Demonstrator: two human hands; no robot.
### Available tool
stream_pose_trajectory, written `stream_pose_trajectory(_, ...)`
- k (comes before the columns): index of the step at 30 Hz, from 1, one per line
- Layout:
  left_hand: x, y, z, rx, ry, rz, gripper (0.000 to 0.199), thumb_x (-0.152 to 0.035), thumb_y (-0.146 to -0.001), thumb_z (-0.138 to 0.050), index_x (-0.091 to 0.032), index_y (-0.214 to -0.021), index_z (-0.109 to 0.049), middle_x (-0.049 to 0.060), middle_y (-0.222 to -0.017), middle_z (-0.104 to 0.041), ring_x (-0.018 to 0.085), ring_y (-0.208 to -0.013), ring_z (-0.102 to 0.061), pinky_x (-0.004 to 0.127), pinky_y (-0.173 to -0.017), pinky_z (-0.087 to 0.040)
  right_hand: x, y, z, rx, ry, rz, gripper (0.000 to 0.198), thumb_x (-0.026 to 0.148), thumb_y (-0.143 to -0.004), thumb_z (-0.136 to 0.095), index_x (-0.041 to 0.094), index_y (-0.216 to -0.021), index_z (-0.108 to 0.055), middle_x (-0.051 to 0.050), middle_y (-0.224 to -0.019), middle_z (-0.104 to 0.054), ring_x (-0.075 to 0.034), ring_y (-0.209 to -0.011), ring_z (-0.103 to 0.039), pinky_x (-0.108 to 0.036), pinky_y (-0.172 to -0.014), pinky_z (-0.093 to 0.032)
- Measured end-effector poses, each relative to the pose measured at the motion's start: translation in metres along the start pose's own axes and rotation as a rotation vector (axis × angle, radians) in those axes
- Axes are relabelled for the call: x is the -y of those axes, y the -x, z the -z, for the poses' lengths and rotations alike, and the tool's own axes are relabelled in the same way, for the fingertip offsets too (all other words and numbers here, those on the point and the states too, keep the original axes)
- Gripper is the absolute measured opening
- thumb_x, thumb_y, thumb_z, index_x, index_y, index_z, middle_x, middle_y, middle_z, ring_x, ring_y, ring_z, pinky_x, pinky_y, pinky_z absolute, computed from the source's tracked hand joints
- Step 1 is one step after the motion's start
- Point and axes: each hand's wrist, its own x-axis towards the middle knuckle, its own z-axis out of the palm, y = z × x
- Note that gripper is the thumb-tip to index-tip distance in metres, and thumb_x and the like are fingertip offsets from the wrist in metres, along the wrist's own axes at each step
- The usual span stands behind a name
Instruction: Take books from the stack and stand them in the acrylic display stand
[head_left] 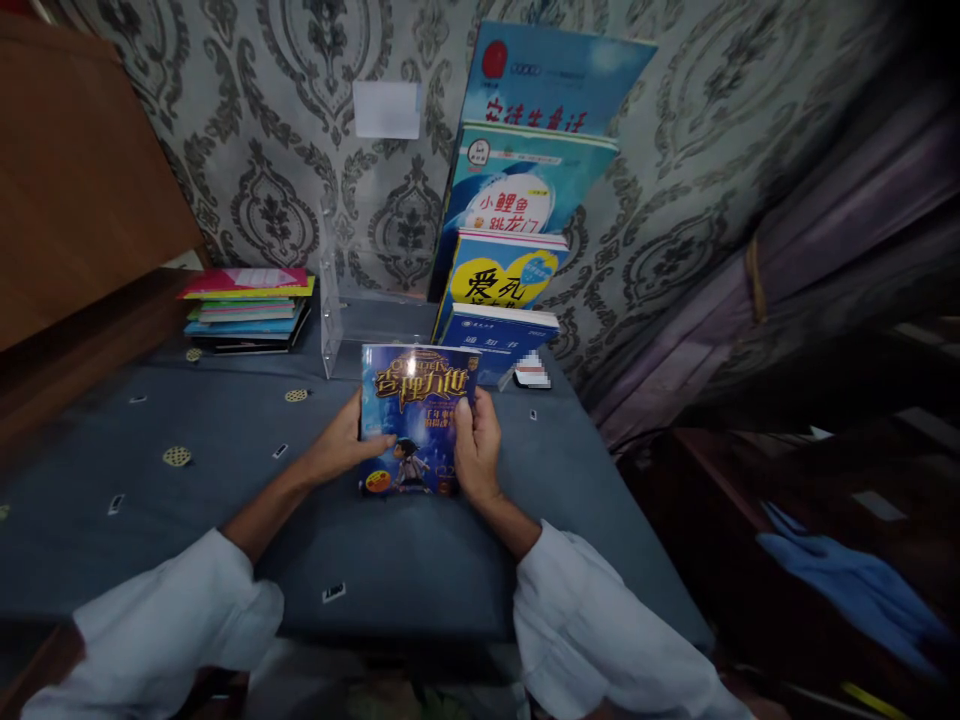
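A dark blue book [416, 410] with gold lettering and a cartoon figure on its cover stands upright between my two hands, front toward me. My left hand [346, 436] grips its left edge, thumb across the cover and fingers behind. On the opposite edge, my right hand [478, 445] is closed in the same way, its thumb on the front. Just behind the book is a clear tiered rack [330, 340]. Its right side carries several upright books, among them a blue one [499, 340], a yellow one [495, 285] and a teal one [517, 190].
A stack of books [251, 310] lies at the back left of the grey cloth-covered table [180, 540]. A white card [386, 110] shows against the patterned wall. Right of the table are a purple curtain [712, 300] and a blue cloth [847, 580].
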Motion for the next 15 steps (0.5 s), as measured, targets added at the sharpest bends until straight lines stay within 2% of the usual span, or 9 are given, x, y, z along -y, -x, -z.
stream_pose_trajectory(2, 0.004, -0.001, -0.001, 0.053, -0.018, -0.016, 0.072, -0.027, -0.057, -0.089, -0.02, -0.124, -0.063, 0.01, -0.126, -0.07, 0.03, -0.118, -0.065, 0.036, -0.099, -0.053, 0.0, -0.004, 0.002, -0.03, -0.008, 0.002, 0.03, 0.045, -0.1, -0.046, 0.024, -0.115, -0.06, -0.003, -0.102, -0.069, -0.021, -0.093, -0.063, -0.035, -0.086, -0.05)
stream_pose_trajectory(6, 0.014, -0.004, -0.004, 0.071, -0.063, -0.093, 0.068, -0.025, -0.063, -0.083, -0.02, -0.128, -0.062, 0.01, -0.134, -0.065, 0.029, -0.127, -0.059, 0.038, -0.109, -0.046, 0.0, -0.006, 0.003, -0.043, 0.011, 0.02, 0.03, 0.045, -0.1, -0.045, 0.023, -0.114, -0.06, -0.004, -0.102, -0.068, -0.021, -0.093, -0.063, -0.034, -0.085, -0.049)
stream_pose_trajectory(10, 0.024, -0.005, -0.004, 0.069, -0.075, -0.128, 0.066, -0.022, -0.071, -0.076, -0.02, -0.133, -0.056, 0.009, -0.134, -0.064, 0.025, -0.125, -0.06, 0.035, -0.108, -0.045, 0.0, -0.002, 0.003, -0.055, 0.053, 0.037, 0.03, 0.046, -0.1, -0.044, 0.024, -0.115, -0.059, -0.003, -0.1, -0.068, -0.021, -0.091, -0.062, -0.035, -0.083, -0.049)
stream_pose_trajectory(15, 0.028, -0.002, -0.006, 0.018, -0.081, -0.116, 0.065, -0.019, -0.068, -0.075, -0.019, -0.13, -0.055, 0.007, -0.123, -0.066, 0.024, -0.117, -0.063, 0.033, -0.104, -0.048, 0.001, 0.004, 0.003, -0.041, 0.091, 0.034, 0.032, 0.046, -0.101, -0.041, 0.024, -0.12, -0.055, -0.005, -0.102, -0.068, -0.022, -0.093, -0.063, -0.036, -0.085, -0.05)
